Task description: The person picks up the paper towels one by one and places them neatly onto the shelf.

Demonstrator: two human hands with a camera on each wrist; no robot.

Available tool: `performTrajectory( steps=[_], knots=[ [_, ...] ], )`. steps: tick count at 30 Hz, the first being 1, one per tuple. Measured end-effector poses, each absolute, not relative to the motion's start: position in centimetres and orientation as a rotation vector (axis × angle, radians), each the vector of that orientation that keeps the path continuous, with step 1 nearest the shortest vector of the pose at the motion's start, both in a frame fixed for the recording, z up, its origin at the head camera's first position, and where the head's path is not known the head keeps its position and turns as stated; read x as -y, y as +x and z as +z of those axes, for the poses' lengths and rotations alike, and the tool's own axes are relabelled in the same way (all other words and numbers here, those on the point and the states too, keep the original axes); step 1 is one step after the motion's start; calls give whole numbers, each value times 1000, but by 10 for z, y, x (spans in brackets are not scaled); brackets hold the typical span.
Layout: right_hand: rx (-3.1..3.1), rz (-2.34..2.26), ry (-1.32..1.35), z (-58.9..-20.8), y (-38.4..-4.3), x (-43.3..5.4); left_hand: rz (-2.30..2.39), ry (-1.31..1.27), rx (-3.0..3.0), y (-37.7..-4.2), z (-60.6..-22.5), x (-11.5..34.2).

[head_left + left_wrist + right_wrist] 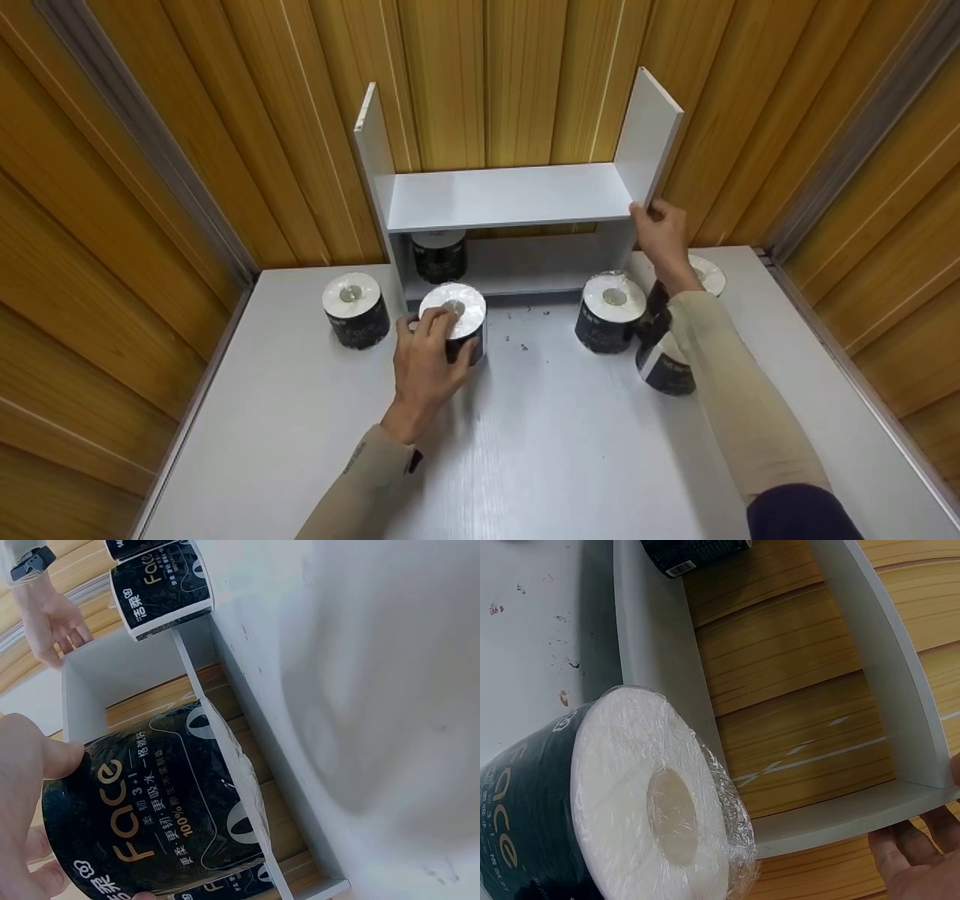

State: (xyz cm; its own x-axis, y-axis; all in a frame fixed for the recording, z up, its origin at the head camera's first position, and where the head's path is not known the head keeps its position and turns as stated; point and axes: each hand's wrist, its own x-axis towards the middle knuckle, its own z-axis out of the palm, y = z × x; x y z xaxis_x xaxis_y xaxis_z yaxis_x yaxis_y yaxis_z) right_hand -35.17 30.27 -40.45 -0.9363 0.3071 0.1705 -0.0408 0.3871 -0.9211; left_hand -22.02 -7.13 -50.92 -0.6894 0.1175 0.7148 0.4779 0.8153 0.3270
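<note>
Across the desk, a white shelf stands far, its right panel pinched by the right hand; the left hand grips a roll near its left front edge.
A knock could make the shelf skid or tip if that pinch slackens; the held roll could catch the upper board if carried too high, or bump the inner roll if too far left. Open room lies under the upper board, right of the inner roll.
</note>
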Motion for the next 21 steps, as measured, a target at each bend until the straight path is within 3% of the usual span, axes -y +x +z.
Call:
performTrajectory(
  steps=[21],
  knots=[
    [2297, 1564, -202, -407, -353, -298, -642, -482, 2288, -226, -507, 58]
  ],
)
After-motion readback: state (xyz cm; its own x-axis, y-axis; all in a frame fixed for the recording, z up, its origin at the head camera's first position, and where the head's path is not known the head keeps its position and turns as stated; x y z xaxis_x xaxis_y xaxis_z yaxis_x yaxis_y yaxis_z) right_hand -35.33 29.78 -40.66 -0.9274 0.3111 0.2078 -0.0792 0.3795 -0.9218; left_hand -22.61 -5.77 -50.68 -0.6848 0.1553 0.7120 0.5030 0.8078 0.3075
